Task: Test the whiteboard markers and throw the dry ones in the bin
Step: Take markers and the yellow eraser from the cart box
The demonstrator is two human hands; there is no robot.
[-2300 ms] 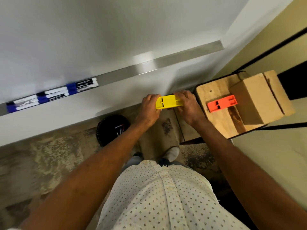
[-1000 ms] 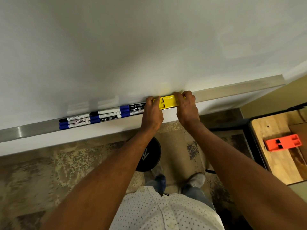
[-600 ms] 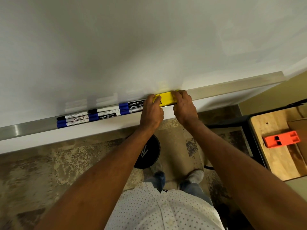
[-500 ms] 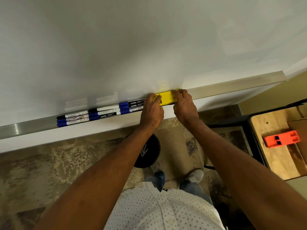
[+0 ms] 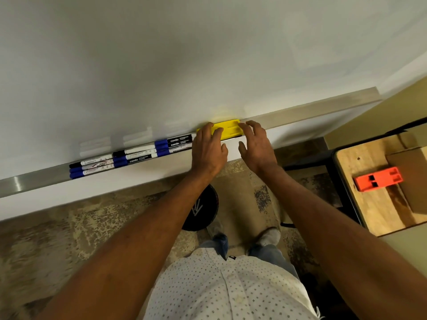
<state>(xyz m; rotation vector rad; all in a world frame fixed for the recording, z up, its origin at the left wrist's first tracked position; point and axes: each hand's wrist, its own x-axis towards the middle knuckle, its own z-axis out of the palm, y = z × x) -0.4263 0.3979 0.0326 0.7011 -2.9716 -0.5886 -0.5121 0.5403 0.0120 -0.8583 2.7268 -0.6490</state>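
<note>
Eraser parked on ledge right of markers | your left hand fingertips resting on it, right hand spread apart, free | bin below for dry ones.

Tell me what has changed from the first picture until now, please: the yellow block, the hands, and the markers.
The yellow block was carried by both hands from near the wooden table up onto the whiteboard tray, right of the markers. The right hand has let go and opened; the left hand still rests its fingers on the block. The markers, the orange block and the bin have not moved.
</note>
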